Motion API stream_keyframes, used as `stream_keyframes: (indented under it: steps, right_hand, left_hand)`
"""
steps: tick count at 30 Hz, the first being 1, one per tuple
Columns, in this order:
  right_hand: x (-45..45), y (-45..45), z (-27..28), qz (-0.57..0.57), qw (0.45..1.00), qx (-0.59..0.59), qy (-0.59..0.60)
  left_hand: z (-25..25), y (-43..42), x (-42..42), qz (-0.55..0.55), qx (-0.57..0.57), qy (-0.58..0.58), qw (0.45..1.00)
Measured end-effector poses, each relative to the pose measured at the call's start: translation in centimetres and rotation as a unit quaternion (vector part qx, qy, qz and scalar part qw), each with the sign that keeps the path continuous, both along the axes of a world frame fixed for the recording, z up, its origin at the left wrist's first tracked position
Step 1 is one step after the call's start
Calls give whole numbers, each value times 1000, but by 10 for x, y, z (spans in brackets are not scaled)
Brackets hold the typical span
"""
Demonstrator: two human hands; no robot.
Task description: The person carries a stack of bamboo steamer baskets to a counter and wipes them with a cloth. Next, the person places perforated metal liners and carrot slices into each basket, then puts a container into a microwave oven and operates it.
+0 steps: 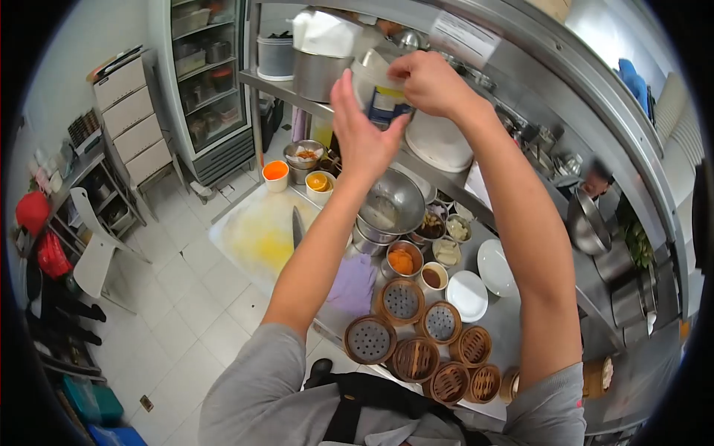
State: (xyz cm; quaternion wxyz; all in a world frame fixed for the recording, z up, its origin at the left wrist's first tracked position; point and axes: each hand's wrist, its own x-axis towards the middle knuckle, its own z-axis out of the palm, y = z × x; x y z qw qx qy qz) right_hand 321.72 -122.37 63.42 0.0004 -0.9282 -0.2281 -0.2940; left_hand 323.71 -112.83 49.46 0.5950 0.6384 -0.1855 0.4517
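Up at the shelf, a translucent plastic tub [366, 80] with a yellow and blue label is between my two hands. My left hand [364, 134] is open, its fingers stretched up along the tub's near left side and its thumb spread toward the label. Whether that palm bears any weight is unclear. My right hand [435, 83] is closed, its curled fingers pinching at the tub's upper right rim; the fingertips are partly hidden. Just left of the tub stands a large steel pot [316, 74] with white material on top. A round white lid [439, 141] lies to the right.
Below are a cutting board [242, 234] with a knife [298, 227], a steel bowl [390, 204], a purple cloth [352, 284], white plates [467, 296] and several bamboo steamers [414, 360]. The steel shelf [457, 182] crosses above the counter. A glass-door fridge [208, 82] stands behind.
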Motion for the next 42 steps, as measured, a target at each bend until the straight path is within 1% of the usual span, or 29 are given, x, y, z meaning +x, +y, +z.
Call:
stream_keyframes:
  steps: [1,2,4,6,8,9,10,11,12,14,15,17,18,20,21,23,24,26,28,30,31,32,34,36,38,39,40,41,42]
  right_hand:
    - [0,7,7,-47,994,13,94]
    - [3,10,12,-43,995,6,90]
    - [7,11,20,-7,981,43,189]
    - [10,16,27,-10,976,28,214]
    - [10,21,35,-19,964,6,267]
    - [7,28,37,-18,965,4,263]
    - [4,37,36,-71,960,-55,264]
    - [-1,44,33,-124,949,-114,266]
    - [-1,49,27,-108,941,-182,265]
    - [-6,54,17,-96,939,-224,242]
    - [-9,55,15,-96,939,-225,242]
    - [-14,56,15,-11,946,-226,234]
    - [-18,58,14,-11,946,-225,234]
    - [-24,61,13,1,939,-286,192]
    - [-22,61,9,0,939,-284,194]
    - [-16,60,3,36,950,-303,60]
    - [-12,60,2,35,952,-299,62]
    - [-7,61,0,30,923,-381,45]
    - [-8,53,3,51,929,-365,17]
    - [-22,51,20,28,938,-345,-15]
    - [-27,49,24,28,938,-346,-14]
    - [-31,47,30,37,944,-325,-45]
    - [-40,43,43,50,952,-282,-113]
    - [-67,45,46,8,951,-276,-137]
    - [-99,42,32,71,975,-127,-170]
    - [-115,39,17,71,977,-86,-181]
    - [-131,33,-2,72,978,-43,-191]
    - [-150,27,-26,41,989,27,-139]
    - [-169,20,-52,10,991,98,-87]
  left_hand:
    - [6,0,6,-18,17,34,999]
    - [5,-1,13,-13,11,30,999]
    - [0,-2,25,-61,-8,20,998]
    - [-7,3,31,-71,-8,17,997]
    - [-18,7,35,-143,-48,-25,988]
    - [-22,10,35,-139,-39,-36,989]
    - [-28,11,40,-138,-40,-41,989]
    - [-38,8,46,-132,-39,-87,987]
    - [-40,10,46,-126,-39,-134,982]
    - [-49,19,47,-117,-25,-154,981]
    - [-55,21,49,-129,-33,-169,977]
    - [-60,25,49,-150,-55,-185,970]
    - [-60,27,50,-150,-55,-184,970]
    - [-58,33,48,-203,-76,-188,958]
    - [-56,35,45,-205,-75,-186,958]
    - [-50,41,39,-199,-26,-202,958]
    - [-46,40,36,-201,-23,-200,959]
    - [-38,34,29,-228,-21,-173,958]
    - [-30,36,26,-227,-12,-171,959]
    - [-17,42,22,-158,42,-117,980]
    - [-15,40,28,-174,34,-95,980]
    - [-15,38,32,-173,33,-96,980]
    - [-13,33,40,-142,30,-34,989]
    - [-5,22,42,-144,35,-62,987]
    - [-12,3,50,-85,86,-81,989]
    - [-19,-4,54,-69,102,-77,989]
    - [-20,2,41,-96,103,-63,988]
    - [-21,14,19,-123,103,-48,986]
    - [-33,25,-8,-253,37,-18,966]
